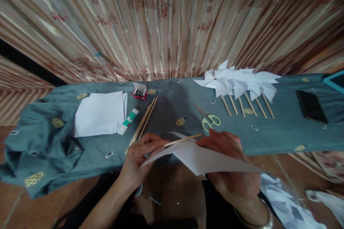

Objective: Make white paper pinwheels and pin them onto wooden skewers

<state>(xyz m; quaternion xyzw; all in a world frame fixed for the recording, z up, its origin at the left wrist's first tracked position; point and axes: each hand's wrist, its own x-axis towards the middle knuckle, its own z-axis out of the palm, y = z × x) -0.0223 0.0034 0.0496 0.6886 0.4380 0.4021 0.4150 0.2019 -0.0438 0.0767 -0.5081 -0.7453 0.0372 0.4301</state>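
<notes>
Paper sheet point(204, 159) — both hands, stick point(182, 139)

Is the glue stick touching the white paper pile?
Touching. In the head view, the glue stick lies with its lower end against the edge of the white paper pile.

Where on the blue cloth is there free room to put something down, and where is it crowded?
Bare cloth lies between the scissors and the loose sticks, and between the pinwheels and the phone. It is crowded on the left, where the paper stack, glue stick and small red box sit close together.
</notes>
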